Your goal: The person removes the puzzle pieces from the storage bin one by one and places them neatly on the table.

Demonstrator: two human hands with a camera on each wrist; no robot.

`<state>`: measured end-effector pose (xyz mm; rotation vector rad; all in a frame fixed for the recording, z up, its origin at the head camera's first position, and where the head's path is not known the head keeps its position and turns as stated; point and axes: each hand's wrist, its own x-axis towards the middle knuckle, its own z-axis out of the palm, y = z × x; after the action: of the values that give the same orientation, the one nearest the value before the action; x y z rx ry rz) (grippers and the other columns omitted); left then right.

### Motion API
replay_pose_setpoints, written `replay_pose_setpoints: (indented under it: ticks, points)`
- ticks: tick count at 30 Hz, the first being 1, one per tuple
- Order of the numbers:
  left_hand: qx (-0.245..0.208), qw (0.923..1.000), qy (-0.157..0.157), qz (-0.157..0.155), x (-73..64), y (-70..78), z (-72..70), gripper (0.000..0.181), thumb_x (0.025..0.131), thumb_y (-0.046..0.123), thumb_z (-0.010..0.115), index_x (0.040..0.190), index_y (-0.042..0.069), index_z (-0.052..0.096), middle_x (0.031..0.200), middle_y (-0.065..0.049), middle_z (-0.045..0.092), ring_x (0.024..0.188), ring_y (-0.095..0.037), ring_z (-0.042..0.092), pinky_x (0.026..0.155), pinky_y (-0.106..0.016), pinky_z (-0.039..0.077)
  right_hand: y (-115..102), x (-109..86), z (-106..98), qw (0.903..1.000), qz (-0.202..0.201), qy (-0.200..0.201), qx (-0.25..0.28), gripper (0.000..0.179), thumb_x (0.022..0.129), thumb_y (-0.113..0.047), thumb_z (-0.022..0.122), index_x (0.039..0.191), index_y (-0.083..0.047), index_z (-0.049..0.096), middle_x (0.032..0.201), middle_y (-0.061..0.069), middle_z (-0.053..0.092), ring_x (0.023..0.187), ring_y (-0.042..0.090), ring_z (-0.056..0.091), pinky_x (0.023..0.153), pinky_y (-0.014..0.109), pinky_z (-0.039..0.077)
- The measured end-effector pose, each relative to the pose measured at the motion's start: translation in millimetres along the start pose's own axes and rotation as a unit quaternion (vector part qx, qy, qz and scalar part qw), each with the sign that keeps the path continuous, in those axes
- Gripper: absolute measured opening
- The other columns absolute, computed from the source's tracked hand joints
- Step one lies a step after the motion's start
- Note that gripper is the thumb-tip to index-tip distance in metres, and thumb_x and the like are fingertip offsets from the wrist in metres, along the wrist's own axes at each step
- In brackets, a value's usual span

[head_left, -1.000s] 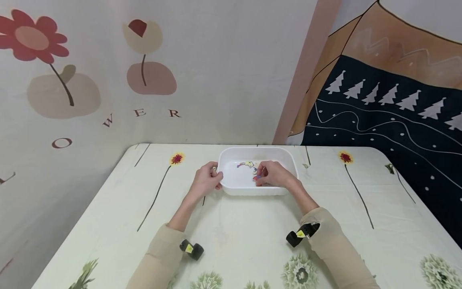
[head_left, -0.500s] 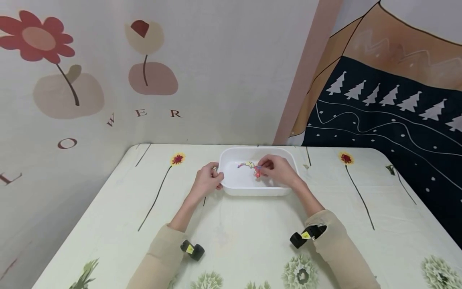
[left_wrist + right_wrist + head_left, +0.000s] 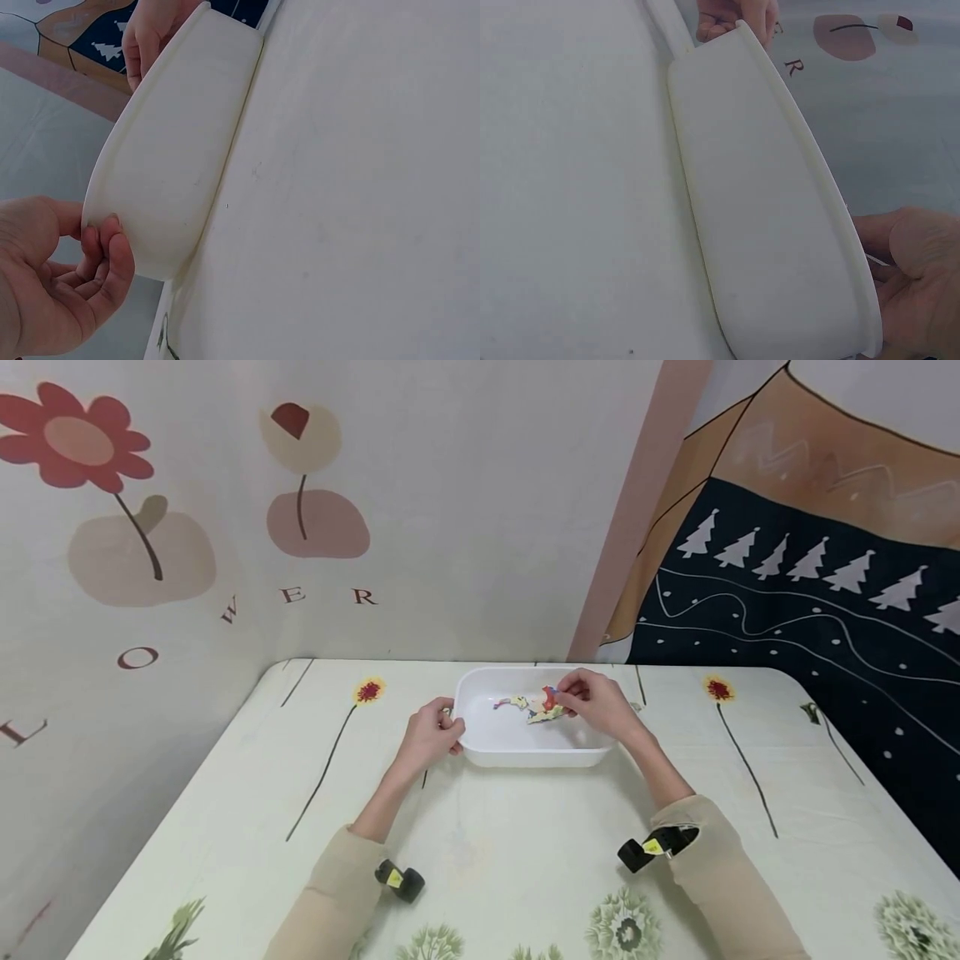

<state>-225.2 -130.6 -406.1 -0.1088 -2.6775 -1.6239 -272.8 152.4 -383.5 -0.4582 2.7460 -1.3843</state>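
Note:
A white plastic basin (image 3: pixel 525 750) stands on the table, with several small colourful pieces inside. My left hand (image 3: pixel 431 728) pinches the basin's left rim, thumb on top and fingers curled underneath; the left wrist view shows this hand (image 3: pixel 71 277) at the corner. Over the basin's right half, my right hand (image 3: pixel 600 703) pinches a small red piece (image 3: pixel 550 697) between thumb and fingers. Just below it lies a yellowish multicoloured piece (image 3: pixel 543 717), and farther left a yellow and pink one (image 3: pixel 513 702). In the right wrist view the basin wall (image 3: pixel 757 187) hides what the right hand holds.
A pale flowered cloth covers the table (image 3: pixel 480 843). Behind its far edge hangs a white curtain (image 3: pixel 465 527) with printed flowers, and at right a dark cloth (image 3: pixel 787 602) with printed trees. Black wrist cameras sit on both sleeves.
My right hand has moved right and slightly away from me inside the basin, drawing the red piece along with it. The left hand stays on the rim.

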Motion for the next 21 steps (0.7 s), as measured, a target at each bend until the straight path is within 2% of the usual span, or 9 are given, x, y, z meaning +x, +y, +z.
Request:
replay_pose_setpoints:
  ticks: [4,9,12,15,21]
  points:
    - [0.001,1.0,0.002,0.002,0.1,-0.6,-0.3,0.047,0.095,0.004,0.06,0.138,-0.011,0.049,0.073,-0.009,0.06,0.058,-0.014,0.064,0.059,-0.03,0.058,3.2,-0.9,-8.0,0.9999,0.009,0.004,0.004,0.018,0.099,-0.009,0.064,0.112,0.004,0.061,0.098,0.021,0.068,0.08,0.025,0.067,0.081,0.041,0.059]
    - [0.004,1.0,0.001,0.003,0.2,-0.3,-0.3,0.048,0.095,0.004,0.06,0.139,-0.011,0.049,0.073,-0.008,0.061,0.058,-0.014,0.064,0.059,-0.029,0.057,8.5,-3.2,-18.0,0.9997,0.005,0.021,0.013,0.019,0.1,-0.008,0.062,0.114,0.005,0.059,0.1,0.024,0.068,0.083,0.033,0.068,0.076,0.033,0.059]
    - [0.004,1.0,0.002,0.003,0.0,-0.8,-0.1,0.048,0.095,0.004,0.06,0.139,-0.011,0.049,0.073,-0.008,0.061,0.058,-0.014,0.064,0.059,-0.028,0.057,11.2,-5.6,-23.8,0.9992,-0.003,0.035,0.019,0.02,0.1,-0.008,0.062,0.115,0.005,0.06,0.1,0.024,0.068,0.087,0.038,0.068,0.077,0.035,0.059]
    - [0.004,1.0,0.005,0.003,0.0,-1.0,0.3,0.047,0.095,0.004,0.06,0.138,-0.011,0.049,0.073,-0.008,0.06,0.058,-0.014,0.064,0.058,-0.028,0.057,14.4,-8.5,-30.4,0.9986,-0.005,0.05,0.018,0.02,0.1,-0.009,0.062,0.117,0.004,0.06,0.102,0.024,0.068,0.087,0.037,0.068,0.08,0.037,0.059]
    - [0.006,1.0,0.008,0.002,0.1,-1.2,1.0,0.046,0.095,0.005,0.06,0.138,-0.011,0.05,0.073,-0.008,0.06,0.058,-0.015,0.064,0.058,-0.027,0.056,20.0,-15.4,-47.9,0.996,0.006,0.088,0.016,0.023,0.102,-0.013,0.061,0.12,0.001,0.06,0.104,0.022,0.067,0.087,0.032,0.067,0.079,0.023,0.057]
